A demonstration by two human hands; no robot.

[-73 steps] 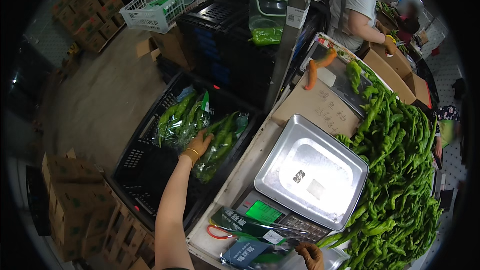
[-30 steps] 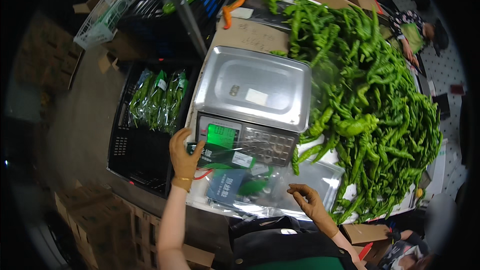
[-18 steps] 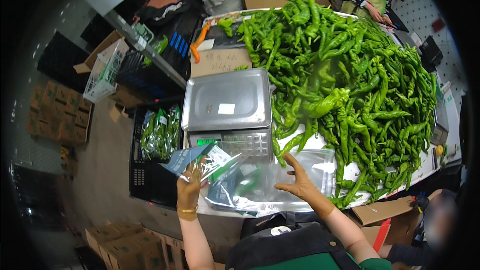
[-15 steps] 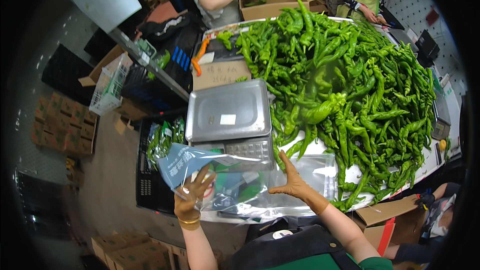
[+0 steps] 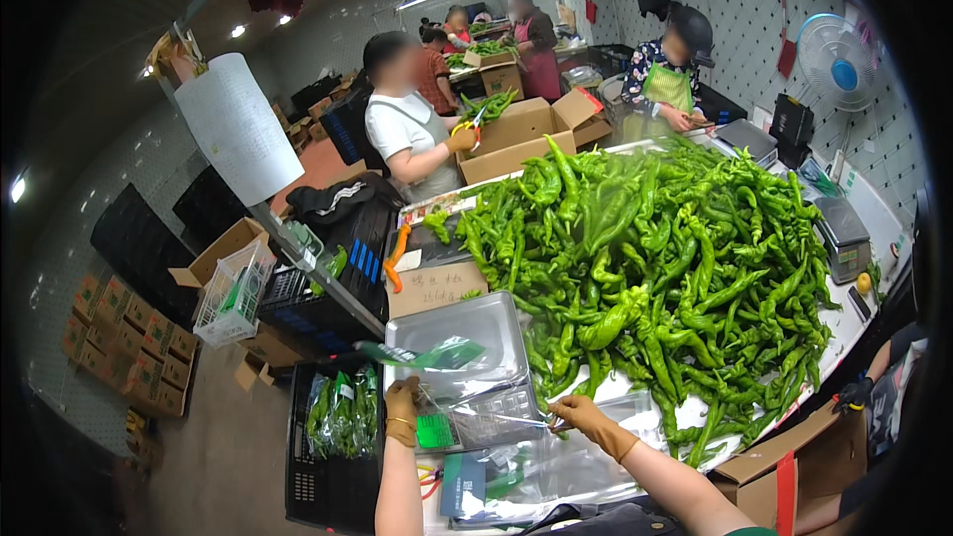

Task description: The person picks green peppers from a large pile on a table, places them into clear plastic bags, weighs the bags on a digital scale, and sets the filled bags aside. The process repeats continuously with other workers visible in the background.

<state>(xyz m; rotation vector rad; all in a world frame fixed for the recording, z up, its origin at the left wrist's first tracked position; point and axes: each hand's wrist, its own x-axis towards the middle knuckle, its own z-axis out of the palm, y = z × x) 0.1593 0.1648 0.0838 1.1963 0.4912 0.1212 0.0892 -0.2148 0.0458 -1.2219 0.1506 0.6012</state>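
Note:
My left hand (image 5: pixel 401 407), in a tan glove, pinches a clear plastic bag with a green printed panel (image 5: pixel 432 352) over the steel-topped digital scale (image 5: pixel 496 328). My right hand (image 5: pixel 586 420), gloved alike, grips the bag's other side near the scale's right corner. A large heap of long green peppers (image 5: pixel 655 278) covers the table beside and behind the scale. Flat bags (image 5: pixel 467 481) lie in front of it. Filled pepper bags (image 5: pixel 342 407) rest in a black crate (image 5: pixel 303 476) to the left. Orange peppers (image 5: pixel 395 256) lie behind the scale.
A metal post (image 5: pixel 333 288) with a paper sheet rises left. A co-worker (image 5: pixel 407 139) holds scissors and peppers beside an open carton (image 5: pixel 511 139); another (image 5: pixel 665 89) stands behind the heap. A second scale (image 5: pixel 844 243), a fan (image 5: pixel 834 65), a white basket (image 5: pixel 228 298) and stacked boxes (image 5: pixel 124 342) surround the table.
Both hands now grip the bag, which is lifted and stretched over the scale; my right hand was spread apart from it earlier. The view has tilted up, bringing co-workers and walls into sight.

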